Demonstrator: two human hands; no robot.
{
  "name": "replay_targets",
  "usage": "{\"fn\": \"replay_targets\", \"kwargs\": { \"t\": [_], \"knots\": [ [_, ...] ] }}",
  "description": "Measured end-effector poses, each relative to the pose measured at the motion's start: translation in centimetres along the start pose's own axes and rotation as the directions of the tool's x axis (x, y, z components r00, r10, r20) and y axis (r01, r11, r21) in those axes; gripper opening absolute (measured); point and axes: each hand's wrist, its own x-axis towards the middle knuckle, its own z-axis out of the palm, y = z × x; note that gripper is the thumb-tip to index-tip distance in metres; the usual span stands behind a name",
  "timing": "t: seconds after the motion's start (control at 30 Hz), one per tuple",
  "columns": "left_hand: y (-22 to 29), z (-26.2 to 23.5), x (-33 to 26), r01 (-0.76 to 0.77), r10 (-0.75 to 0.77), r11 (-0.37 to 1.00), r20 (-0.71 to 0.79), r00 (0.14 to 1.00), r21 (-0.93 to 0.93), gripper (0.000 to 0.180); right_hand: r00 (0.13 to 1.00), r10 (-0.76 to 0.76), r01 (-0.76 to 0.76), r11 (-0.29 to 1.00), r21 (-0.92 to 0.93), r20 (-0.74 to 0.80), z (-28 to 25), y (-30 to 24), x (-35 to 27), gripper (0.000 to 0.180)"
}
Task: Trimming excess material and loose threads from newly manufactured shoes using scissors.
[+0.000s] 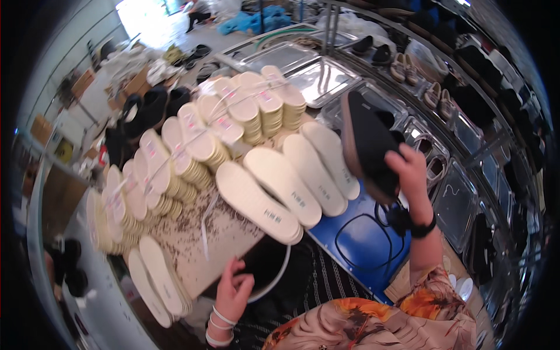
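Observation:
In my right hand [410, 175] is a black shoe [370, 131] with a brown sole edge, raised and tilted above the right end of the worktable. The fingers grip one end of it. My left hand [233, 291] holds nothing; its fingers are apart and slightly bent, near the table's front edge. Between the hands lie several cream insoles [280, 181] in short, overlapping stacks, with dark print on their heels. Further back, bundled insole stacks [192, 131] stand in rows, tied with pale straps. More loose insoles [160, 277] sit at the table's left front corner.
A black cable [338, 227] loops over a blue board [332, 248] at the right. Metal trays [318, 76] lie behind the table. Racks with shoes [405, 67] rise along the right. Black shoes [154, 105] are piled behind the stacks. Brown crumbs [233, 224] litter the tabletop.

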Motion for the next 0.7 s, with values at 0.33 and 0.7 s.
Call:
{"fn": "replay_targets", "kwargs": {
  "t": [0.33,0.7],
  "knots": [
    [-5.4,-2.7,-4.7,-0.138,0.140,0.989,-0.563,0.814,0.047,0.065,0.189,-0.660,0.832,0.501,0.239,0.727,19.6,0.0,-22.5,0.028],
    [-3.2,-3.7,-6.9,0.522,-0.254,0.733,-0.536,0.805,0.437,0.033,0.990,0.055,-0.136,0.654,-0.744,-0.133,-0.5,15.0,-8.6,0.023]
  ]
}}
